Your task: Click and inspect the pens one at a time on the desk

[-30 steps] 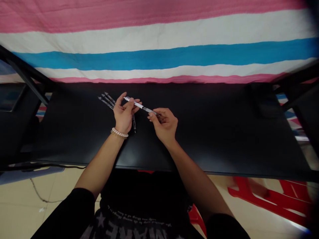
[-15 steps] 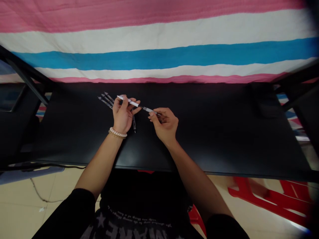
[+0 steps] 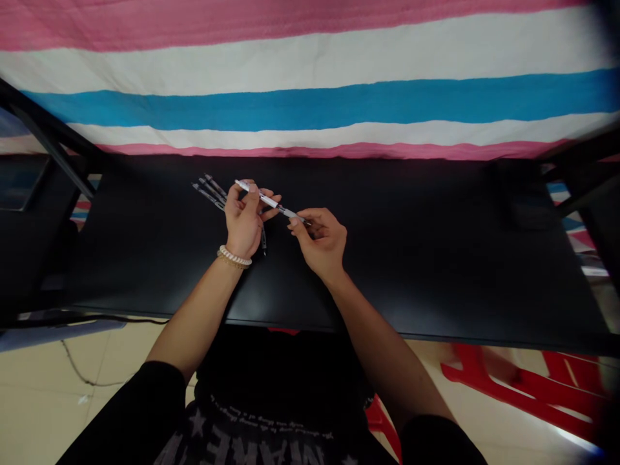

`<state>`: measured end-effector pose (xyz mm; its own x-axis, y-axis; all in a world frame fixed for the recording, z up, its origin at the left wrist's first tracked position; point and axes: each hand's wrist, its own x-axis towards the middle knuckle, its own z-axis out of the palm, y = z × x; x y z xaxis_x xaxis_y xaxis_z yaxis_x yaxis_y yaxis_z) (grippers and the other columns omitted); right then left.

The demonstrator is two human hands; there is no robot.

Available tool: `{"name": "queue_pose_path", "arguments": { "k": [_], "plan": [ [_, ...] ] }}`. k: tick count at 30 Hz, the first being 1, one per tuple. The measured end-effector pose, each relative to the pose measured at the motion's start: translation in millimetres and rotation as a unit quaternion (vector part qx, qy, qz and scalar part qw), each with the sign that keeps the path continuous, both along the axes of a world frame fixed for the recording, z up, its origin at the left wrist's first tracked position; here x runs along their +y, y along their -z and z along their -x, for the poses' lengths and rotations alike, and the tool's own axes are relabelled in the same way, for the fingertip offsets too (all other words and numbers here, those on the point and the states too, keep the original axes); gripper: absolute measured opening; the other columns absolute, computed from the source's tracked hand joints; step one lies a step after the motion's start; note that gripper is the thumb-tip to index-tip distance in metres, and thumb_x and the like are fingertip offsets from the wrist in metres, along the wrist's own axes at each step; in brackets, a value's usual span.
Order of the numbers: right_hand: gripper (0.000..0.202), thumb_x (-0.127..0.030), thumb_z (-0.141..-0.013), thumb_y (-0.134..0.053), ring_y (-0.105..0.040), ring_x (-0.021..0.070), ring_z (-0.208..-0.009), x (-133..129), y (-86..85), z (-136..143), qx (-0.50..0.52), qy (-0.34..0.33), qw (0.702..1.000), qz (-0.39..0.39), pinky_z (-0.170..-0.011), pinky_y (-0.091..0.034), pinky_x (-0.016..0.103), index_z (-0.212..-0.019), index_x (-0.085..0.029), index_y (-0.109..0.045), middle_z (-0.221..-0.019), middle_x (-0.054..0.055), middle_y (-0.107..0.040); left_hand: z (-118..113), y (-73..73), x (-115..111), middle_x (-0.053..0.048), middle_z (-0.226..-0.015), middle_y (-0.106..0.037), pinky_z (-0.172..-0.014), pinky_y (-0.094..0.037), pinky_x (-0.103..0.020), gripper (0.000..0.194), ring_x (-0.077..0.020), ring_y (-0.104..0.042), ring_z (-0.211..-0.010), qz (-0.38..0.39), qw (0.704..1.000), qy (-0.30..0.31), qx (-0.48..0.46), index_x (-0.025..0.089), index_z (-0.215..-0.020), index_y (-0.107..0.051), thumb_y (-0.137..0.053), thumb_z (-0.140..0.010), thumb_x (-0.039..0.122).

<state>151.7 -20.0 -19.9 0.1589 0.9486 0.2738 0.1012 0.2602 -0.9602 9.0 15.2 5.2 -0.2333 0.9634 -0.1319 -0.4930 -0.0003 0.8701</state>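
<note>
Both hands grip one white pen (image 3: 264, 199): the left hand (image 3: 245, 219) has shifted its fingers along the barrel, while the right hand (image 3: 320, 239) pinches the tip. Dark pens (image 3: 209, 190) fan behind on the black table (image 3: 436, 258).

One white pen (image 3: 264, 199), three dark pens (image 3: 209, 190)

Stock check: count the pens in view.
4, maybe more hidden. One white pen is held between the left hand and right hand; three dark pens fan out on the black table behind the left hand.
</note>
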Motion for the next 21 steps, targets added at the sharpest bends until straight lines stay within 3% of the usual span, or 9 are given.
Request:
{"name": "queue_pose_path", "arguments": {
  "k": [4, 8, 15, 21],
  "plan": [
    [0.020, -0.041, -0.086, -0.073, -0.073, 0.0143, -0.069, 0.4, -0.9, 0.1, -0.003, 0.001, 1.000, 0.007, -0.065, -0.064, 0.029, -0.093, -0.023, -0.067, -0.082, -0.001, -0.072, -2.0, -0.5, -1.2, -0.001, -0.084, -0.072, -0.087, -0.061, -0.037, 0.029, -0.0213, -0.076, -0.092, -0.005, 1.000, 0.005, -0.007, 0.024, -0.096, -0.057, -0.079, -0.084, 0.038],
    [0.018, -0.039, -0.086, -0.074, -0.072, 0.0139, -0.068, 0.5, -0.7, 0.0, 0.007, 0.000, 1.000, -0.002, -0.063, -0.063, 0.028, -0.093, -0.023, -0.067, -0.082, -0.001, -0.071, -1.5, -1.1, -0.7, -0.001, -0.085, -0.075, -0.084, -0.061, -0.034, 0.030, -0.0197, -0.076, -0.088, 0.001, 1.000, 0.007, -0.006, 0.023, -0.094, -0.056, -0.080, -0.083, 0.038],
    [0.016, -0.036, -0.087, -0.074, -0.073, 0.0145, -0.068, -0.1, -0.4, -0.3, 0.014, 0.005, 1.000, -0.013, -0.065, -0.064, 0.029, -0.095, -0.023, -0.067, -0.080, -0.002, -0.072, -1.1, 1.0, -0.5, -0.003, -0.090, -0.076, -0.094, -0.058, -0.038, 0.025, -0.0224, -0.076, -0.101, 0.019, 1.000, 0.017, -0.013, 0.023, -0.098, -0.056, -0.076, -0.087, 0.036],
    [0.018, -0.038, -0.086, -0.074, -0.073, 0.0148, -0.068, -0.2, -2.4, -0.2, -0.001, 0.014, 1.000, -0.009, -0.063, -0.063, 0.028, -0.093, -0.023, -0.067, -0.078, -0.001, -0.072, -0.6, 0.7, -0.6, -0.001, -0.087, -0.076, -0.086, -0.060, -0.034, 0.037, -0.0203, -0.077, -0.091, 0.009, 1.000, 0.012, -0.021, 0.025, -0.106, -0.053, -0.080, -0.083, 0.036]
  ]
}}
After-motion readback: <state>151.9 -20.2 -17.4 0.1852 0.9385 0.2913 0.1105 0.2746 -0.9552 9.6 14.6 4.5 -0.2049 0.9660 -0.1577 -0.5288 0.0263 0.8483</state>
